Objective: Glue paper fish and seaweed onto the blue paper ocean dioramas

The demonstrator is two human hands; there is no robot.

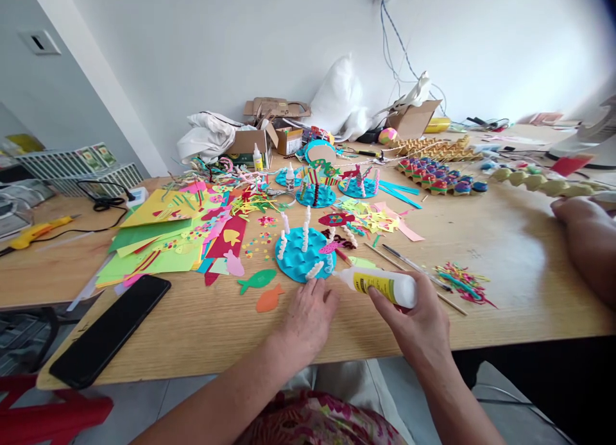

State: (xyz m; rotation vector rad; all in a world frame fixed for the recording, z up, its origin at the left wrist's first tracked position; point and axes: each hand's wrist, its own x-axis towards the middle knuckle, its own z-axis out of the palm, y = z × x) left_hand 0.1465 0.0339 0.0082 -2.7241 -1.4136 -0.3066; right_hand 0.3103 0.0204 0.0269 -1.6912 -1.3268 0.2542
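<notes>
My right hand (pixel 423 323) is wrapped round a white glue bottle (pixel 380 286) with a yellow label, tilted so its nozzle points left at the rim of a blue disc (pixel 298 259). Several white twisted pipe-cleaner pieces (pixel 306 230) stand up from the disc, and a short one (pixel 315 269) leans by its near edge. At that edge my left hand (pixel 312 313) grips the disc, its fingertips partly hidden. Just left of that hand lie a green paper fish (pixel 258 280) and an orange paper fish (pixel 270 299).
Coloured paper (pixel 154 252) and a black phone (pixel 110 329) lie on the left. Behind are more decorated blue discs (pixel 315 196) and boxes (pixel 250 140). Sticks (pixel 418 272) and paper shreds (pixel 464 281) lie right. Another person's arm (pixel 584 246) rests at the far right by painted egg trays (pixel 440 176).
</notes>
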